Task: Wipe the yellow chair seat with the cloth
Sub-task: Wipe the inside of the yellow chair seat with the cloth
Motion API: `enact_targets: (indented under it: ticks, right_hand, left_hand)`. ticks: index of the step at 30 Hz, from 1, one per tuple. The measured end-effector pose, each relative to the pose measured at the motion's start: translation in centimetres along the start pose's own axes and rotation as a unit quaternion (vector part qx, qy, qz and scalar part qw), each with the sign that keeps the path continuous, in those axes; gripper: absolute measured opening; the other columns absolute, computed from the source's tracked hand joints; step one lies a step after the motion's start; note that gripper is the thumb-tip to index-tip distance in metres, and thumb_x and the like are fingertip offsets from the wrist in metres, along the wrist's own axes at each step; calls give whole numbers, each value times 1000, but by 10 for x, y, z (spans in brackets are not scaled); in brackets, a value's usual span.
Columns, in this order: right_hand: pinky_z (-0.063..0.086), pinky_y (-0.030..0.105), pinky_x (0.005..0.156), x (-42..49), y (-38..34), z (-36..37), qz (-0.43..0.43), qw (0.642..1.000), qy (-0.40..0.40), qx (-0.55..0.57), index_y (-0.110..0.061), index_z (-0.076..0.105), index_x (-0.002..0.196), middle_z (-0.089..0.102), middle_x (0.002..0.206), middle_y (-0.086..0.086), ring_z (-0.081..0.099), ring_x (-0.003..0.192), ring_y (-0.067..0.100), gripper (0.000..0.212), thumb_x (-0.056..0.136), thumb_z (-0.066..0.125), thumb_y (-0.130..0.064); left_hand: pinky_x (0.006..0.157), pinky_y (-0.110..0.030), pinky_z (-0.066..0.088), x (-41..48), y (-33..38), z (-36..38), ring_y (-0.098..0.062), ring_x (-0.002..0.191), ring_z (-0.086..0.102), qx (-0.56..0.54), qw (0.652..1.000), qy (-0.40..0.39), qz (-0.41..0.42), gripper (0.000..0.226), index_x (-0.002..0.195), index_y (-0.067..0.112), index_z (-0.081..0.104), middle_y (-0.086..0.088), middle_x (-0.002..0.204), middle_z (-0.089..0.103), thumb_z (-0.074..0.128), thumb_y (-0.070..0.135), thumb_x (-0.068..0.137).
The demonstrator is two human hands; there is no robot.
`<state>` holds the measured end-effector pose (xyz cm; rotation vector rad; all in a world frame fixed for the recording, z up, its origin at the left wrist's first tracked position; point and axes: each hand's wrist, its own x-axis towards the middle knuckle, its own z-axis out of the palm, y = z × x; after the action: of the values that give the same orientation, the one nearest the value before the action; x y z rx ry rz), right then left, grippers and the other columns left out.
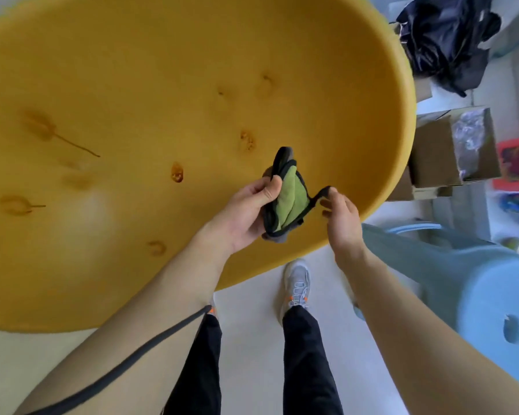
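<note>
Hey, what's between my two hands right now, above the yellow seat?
In the head view, the folded green cloth with black trim spans the gap: the left hand grips its bulk, the right hand pinches a black corner. The yellow seat lies behind it.

1. Bright, even daylight; soft sheen on my yellow chair seat [162,85] left of centre.
2. Faint shadow lay under my left hand [246,211].
3. Wide-angle lens bowed the edges strongly.
4. Blue stool [492,295] and my forearms were smeared, soft; the clutter at the right was blurry.
</note>
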<state>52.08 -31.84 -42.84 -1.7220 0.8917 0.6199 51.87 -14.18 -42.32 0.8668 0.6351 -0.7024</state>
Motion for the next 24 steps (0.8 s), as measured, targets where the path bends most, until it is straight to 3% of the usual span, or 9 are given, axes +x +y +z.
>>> enact_targets:
  ticks: [3,5,8,10,13,17,20,22,24]
  right_hand:
    - [44,31,94,17,-11,-12,-164,968,138,-132,-15,57,130,62,124,0,58,110,18,35,96,49,-22]
    - [46,36,94,31,-18,-12,-243,945,150,-157,-14,57,126,61,121,2,57,106,18,33,94,49,-18]
    - [44,40,99,59,-8,2,-328,897,96,-280,-11,56,133,58,129,11,54,116,29,45,93,47,-28]
    - [40,46,105,76,13,14,-398,805,61,-436,-15,48,145,49,143,16,46,128,37,61,90,47,-41]
    - [20,54,120,102,55,40,-426,677,-30,-600,-24,28,158,20,165,16,20,149,42,80,88,50,-55]
    - [1,57,121,139,78,65,-494,534,-41,-685,-24,16,161,9,169,13,0,154,40,79,96,42,-59]
    - [1,65,119,178,33,73,-549,410,-23,-728,-29,9,162,-3,169,12,-3,153,42,79,96,32,-67]
    - [4,73,115,201,-11,91,-555,432,62,-708,-32,16,160,-1,169,11,1,151,49,80,93,37,-70]
    - [8,75,114,211,-39,113,-527,514,134,-663,-30,20,159,2,169,9,5,150,51,77,94,41,-67]
  left_hand:
    - [106,-47,45,27,4,5,-32,118,61,-17,1000,-17,-5,44,122,12,66,-14,127,66,64,39,87]
    - [98,-43,46,51,2,6,-29,109,65,66,998,11,-5,33,117,18,67,-8,116,70,60,42,95]
    - [86,-36,52,91,-12,-9,-21,95,69,297,934,196,46,19,101,28,65,8,95,71,49,38,102]
    - [87,-40,54,109,-30,-24,-22,95,67,372,883,280,62,17,95,30,66,7,96,72,49,31,98]
    - [83,-41,54,124,-61,-43,-22,92,66,464,840,277,39,10,96,26,65,4,97,71,55,26,95]
    - [77,-39,54,139,-88,-69,-18,85,64,496,812,299,70,9,89,30,57,12,85,65,54,24,95]
    - [83,-39,52,151,-81,-88,-18,92,62,480,787,351,167,18,101,29,60,9,98,63,58,15,90]
    - [83,-40,52,161,-68,-100,-20,93,62,464,758,384,251,25,105,24,62,5,104,62,59,10,85]
    - [82,-38,51,166,-55,-109,-21,92,61,457,733,412,292,27,106,22,62,3,106,60,59,8,83]
